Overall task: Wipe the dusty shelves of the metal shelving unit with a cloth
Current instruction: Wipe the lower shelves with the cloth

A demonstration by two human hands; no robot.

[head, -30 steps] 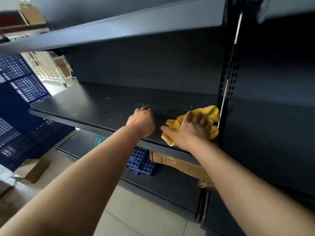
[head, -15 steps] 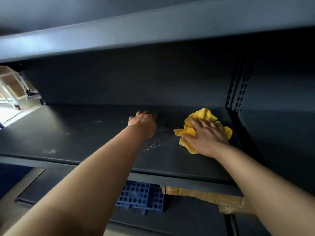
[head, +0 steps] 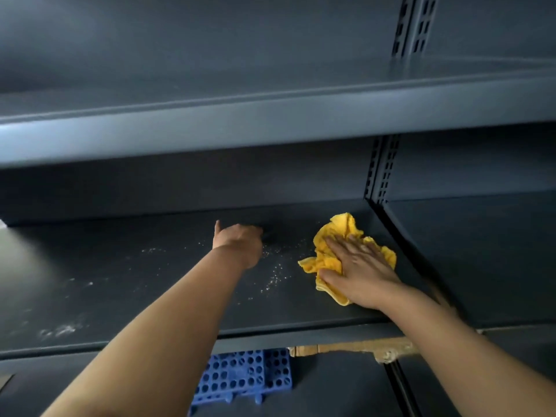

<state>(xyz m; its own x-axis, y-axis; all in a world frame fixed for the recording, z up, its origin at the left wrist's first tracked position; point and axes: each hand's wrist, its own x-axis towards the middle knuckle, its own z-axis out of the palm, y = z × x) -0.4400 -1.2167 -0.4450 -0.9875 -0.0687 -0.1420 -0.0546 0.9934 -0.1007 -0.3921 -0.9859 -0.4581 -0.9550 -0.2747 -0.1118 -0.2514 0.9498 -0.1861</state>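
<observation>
Your cloth (head: 338,236) is the yellow one, bunched up on the middle shelf (head: 120,296) at its right end, near the slotted upright (head: 381,176). Your right hand (head: 359,273) lies flat on top of it, fingers straight and a bit spread, pressing it down. Just left of the cloth there's a scatter of pale dust (head: 275,273), with more smudges further left. Your left hand (head: 237,242) sits on the shelf beyond the dust, thumb sticking up; its fingers bend out of sight, so can't tell if they're curled. Another shelf (head: 270,124) runs above. Below, a blue holed tray (head: 249,374) sits beside some cardboard (head: 355,348).
</observation>
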